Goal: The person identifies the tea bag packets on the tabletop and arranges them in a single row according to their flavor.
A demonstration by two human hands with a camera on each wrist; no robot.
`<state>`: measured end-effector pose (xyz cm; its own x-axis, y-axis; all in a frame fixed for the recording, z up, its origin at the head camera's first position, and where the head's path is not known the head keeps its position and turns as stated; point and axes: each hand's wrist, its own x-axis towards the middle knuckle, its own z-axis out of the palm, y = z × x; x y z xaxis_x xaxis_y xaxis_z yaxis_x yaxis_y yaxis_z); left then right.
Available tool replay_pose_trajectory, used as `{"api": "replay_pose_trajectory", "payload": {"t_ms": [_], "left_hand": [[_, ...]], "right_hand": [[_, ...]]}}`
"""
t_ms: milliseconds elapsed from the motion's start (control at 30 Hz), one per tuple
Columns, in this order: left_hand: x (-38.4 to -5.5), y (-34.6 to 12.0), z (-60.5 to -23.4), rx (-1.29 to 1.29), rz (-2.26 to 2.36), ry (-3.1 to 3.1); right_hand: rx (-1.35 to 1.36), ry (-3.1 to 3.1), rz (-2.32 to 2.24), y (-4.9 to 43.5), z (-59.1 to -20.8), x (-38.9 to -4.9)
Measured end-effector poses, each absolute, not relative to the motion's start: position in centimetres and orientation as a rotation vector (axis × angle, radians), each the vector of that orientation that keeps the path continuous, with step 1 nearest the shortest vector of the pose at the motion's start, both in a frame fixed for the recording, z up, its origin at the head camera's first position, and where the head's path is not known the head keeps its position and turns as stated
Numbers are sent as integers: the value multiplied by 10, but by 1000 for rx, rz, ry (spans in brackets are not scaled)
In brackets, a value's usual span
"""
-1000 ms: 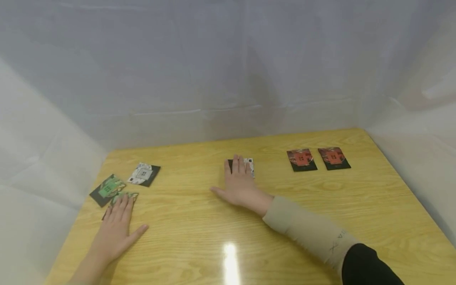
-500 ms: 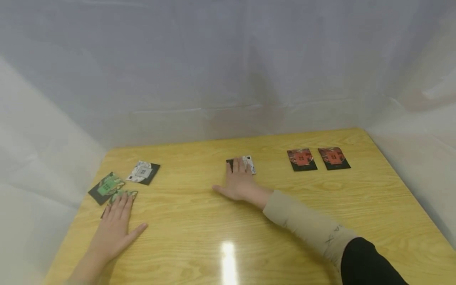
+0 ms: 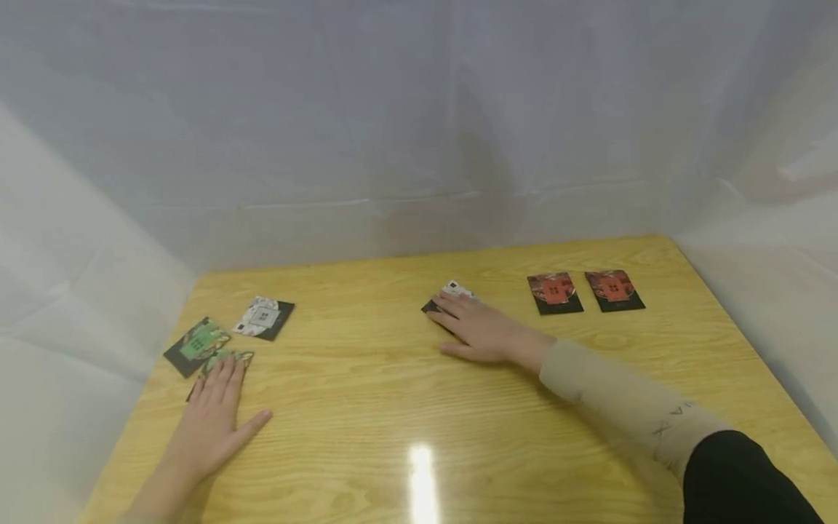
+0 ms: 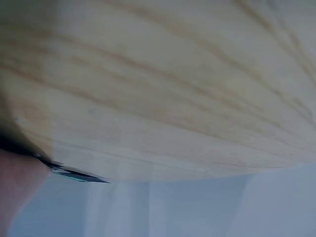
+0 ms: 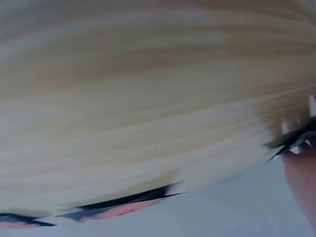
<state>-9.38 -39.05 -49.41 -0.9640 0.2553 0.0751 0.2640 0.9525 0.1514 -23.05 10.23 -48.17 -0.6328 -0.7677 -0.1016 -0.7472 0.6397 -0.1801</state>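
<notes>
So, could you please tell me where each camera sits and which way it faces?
Head: worn on the head, facing forward and down; green cards, white cards, red cards, table, left grip, right grip and right sleeve show.
Left wrist: worn there, facing across the table to the backdrop, upside down; part of the left grip and a card edge show.
Right wrist: worn there, facing likewise, also upside down; part of the right grip and red cards show.
Shared: head and right wrist both show the red cards.
</notes>
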Motion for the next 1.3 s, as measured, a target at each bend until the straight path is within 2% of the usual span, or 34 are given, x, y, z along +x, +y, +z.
{"api": "replay_pose_trajectory", "payload": {"t_ms": [167, 300, 433, 667, 933, 1100, 1300], "left_hand": [[-95, -390, -494, -409, -248, -3040], [-94, -389, -493, -406, -254, -3050], [-93, -388, -492, -405, -258, -3054], [-92, -389, -492, -389, -257, -3078], [-92, -389, -494, -396, -256, -3070], [-91, -388, -495, -396, -252, -3068], [-92, -388, -493, -402, -252, -3050]], "right_hand": [[-1389, 2651, -165, 127, -484, -234], [-1392, 2679, -176, 141, -483, -232], [-1240, 2814, -218, 140, -476, -216], [-833, 2917, -309, 109, -462, -183], [-573, 2816, -226, 84, -464, -184], [-590, 2790, -221, 83, -466, -190], [-768, 2807, -221, 102, -471, -195]]}}
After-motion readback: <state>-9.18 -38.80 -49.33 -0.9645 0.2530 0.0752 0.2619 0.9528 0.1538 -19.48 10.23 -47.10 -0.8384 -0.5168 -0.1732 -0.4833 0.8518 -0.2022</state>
